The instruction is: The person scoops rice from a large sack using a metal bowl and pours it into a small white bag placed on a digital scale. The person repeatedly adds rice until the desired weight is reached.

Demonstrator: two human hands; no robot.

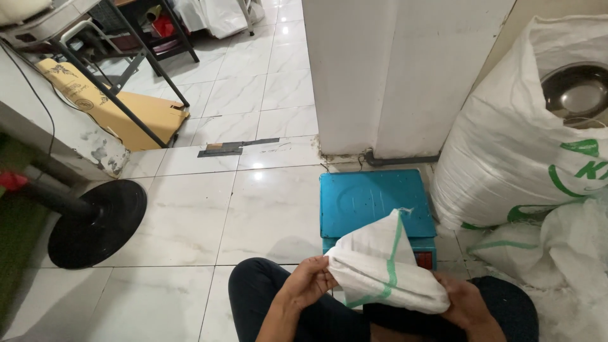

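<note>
Both hands grip a folded white woven sack (384,269) with a green stripe, held over the lap at the near edge of the scene. Left hand (308,283) pinches the sack's left end, fingers closed on the fabric; right hand (467,303) is clamped under its right end, mostly hidden by the cloth. One corner of the sack points up and away, toward the teal weighing scale (373,201) that sits on the tiled floor (190,215) just beyond the knees.

By the look of it, the step in hand is unfolding or opening the sack, since it is bunched and doubled over. A next move would call for finding the mouth edge and parting the layers while keeping a firm hold at both ends.

To the right stands a big filled white sack (506,158) with a metal bowl (576,92) resting in its top. Far left lies a black round stand base (98,221).
</note>
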